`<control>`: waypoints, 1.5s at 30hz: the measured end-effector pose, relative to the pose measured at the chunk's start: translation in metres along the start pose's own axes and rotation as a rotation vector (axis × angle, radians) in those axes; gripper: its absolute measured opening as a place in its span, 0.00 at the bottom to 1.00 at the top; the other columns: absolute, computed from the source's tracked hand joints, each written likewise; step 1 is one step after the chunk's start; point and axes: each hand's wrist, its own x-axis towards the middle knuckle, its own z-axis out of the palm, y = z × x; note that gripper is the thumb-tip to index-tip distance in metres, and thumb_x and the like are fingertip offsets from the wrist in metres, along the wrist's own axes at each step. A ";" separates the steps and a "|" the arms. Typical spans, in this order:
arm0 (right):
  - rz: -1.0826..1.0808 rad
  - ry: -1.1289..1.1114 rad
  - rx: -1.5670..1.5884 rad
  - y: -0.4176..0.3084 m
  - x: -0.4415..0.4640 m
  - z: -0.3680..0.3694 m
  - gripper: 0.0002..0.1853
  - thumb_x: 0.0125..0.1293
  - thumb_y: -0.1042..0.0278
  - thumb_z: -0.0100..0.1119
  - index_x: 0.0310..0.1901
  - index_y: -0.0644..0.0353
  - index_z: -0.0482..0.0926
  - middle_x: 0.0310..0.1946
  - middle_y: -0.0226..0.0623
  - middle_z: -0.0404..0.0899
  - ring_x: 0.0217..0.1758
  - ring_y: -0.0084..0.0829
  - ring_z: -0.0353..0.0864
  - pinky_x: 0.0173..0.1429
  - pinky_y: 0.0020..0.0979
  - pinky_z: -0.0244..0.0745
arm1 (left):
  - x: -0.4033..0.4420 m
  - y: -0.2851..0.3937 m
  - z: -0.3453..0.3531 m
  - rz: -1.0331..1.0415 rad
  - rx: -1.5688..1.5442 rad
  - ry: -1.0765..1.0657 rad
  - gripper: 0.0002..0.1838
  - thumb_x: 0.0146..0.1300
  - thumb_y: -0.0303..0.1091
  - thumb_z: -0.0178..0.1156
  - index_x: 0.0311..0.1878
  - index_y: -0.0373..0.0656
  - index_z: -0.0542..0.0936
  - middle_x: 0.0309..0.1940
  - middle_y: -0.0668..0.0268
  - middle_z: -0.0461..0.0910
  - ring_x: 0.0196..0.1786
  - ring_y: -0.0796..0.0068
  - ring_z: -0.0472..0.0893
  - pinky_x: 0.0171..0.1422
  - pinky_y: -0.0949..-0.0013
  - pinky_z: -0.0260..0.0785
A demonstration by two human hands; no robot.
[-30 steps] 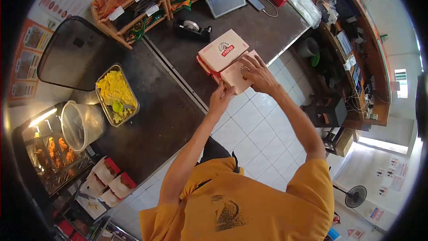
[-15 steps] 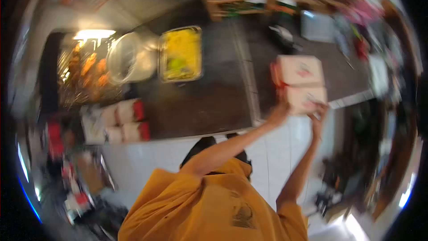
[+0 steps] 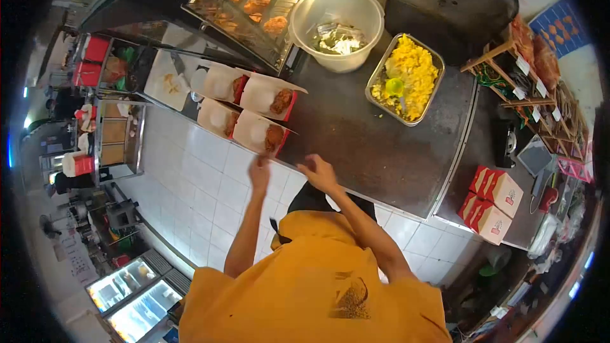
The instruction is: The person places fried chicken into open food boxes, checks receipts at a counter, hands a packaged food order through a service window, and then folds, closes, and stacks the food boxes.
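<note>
The right hand point(image 3: 319, 173) looks empty, fingers loosely apart; the left hand point(image 3: 259, 170) hovers by the nearest open food box point(image 3: 248, 119), at eleven o'clock (too blurred to tell whether it grips). That box sits at the table point(image 3: 356, 146) edge, so a knock could tip its chicken point(image 3: 274, 138) onto the tiled floor point(image 3: 210, 178). Across the dark tabletop, a tray point(image 3: 430, 95) lies at two o'clock, a lit cabinet point(image 3: 232, 40) at twelve.

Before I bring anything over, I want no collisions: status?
Left hand beside nearest open box, contact unclear; right hand open, appears empty. Four open boxes show fried chicken. No obstruction visible.
</note>
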 end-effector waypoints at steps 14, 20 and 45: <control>0.205 0.294 -0.002 0.056 0.003 -0.028 0.20 0.62 0.63 0.70 0.54 0.63 0.82 0.38 0.41 0.87 0.39 0.27 0.86 0.43 0.32 0.82 | 0.058 -0.038 0.016 0.142 -0.004 -0.452 0.16 0.69 0.37 0.66 0.50 0.32 0.85 0.39 0.54 0.87 0.38 0.74 0.85 0.44 0.68 0.76; 0.413 0.390 0.210 0.086 -0.075 -0.119 0.23 0.65 0.59 0.71 0.58 0.61 0.82 0.37 0.36 0.86 0.35 0.22 0.83 0.35 0.25 0.79 | 0.003 0.020 0.089 -0.016 -0.210 -0.674 0.23 0.67 0.35 0.69 0.61 0.31 0.80 0.42 0.61 0.85 0.41 0.75 0.81 0.50 0.70 0.76; 0.064 0.885 -0.038 0.049 -0.091 -0.107 0.18 0.57 0.82 0.62 0.51 0.63 0.79 0.40 0.50 0.87 0.46 0.49 0.88 0.50 0.40 0.81 | -0.032 0.075 0.114 -0.012 -0.324 -0.308 0.11 0.67 0.24 0.64 0.52 0.32 0.84 0.45 0.60 0.87 0.47 0.76 0.84 0.54 0.72 0.76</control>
